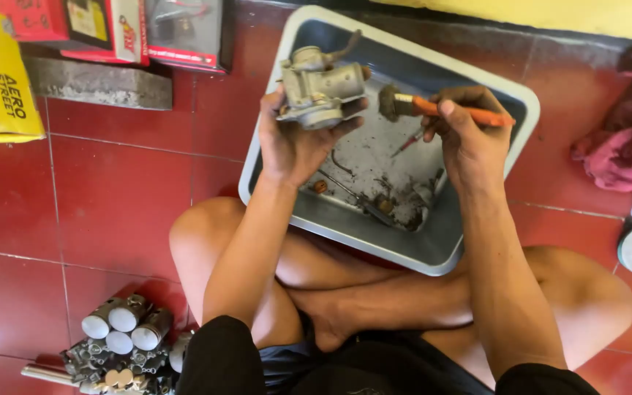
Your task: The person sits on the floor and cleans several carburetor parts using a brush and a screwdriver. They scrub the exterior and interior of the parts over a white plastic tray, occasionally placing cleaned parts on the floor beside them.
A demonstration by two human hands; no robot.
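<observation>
So you're mid-scrub: left hand (298,143) clamped around the carburetor (320,88) at 12 o'clock over the tray (433,249), right hand (469,139) fingers closed on the orange brush (440,110), bristles just beside the body. Next stroke probably wants a slight turn; tray walls hem you in, red floor (111,190) open at 9.

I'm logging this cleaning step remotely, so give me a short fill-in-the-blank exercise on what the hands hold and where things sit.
1. The left hand holds a metal carburetor above the grey ____.
2. The right hand holds a brush with an ____ handle.
3. The floor tiles are ____.
4. The cluster of metal parts lies by the person's ____ knee.

Missing words: tray; orange; red; left
</observation>
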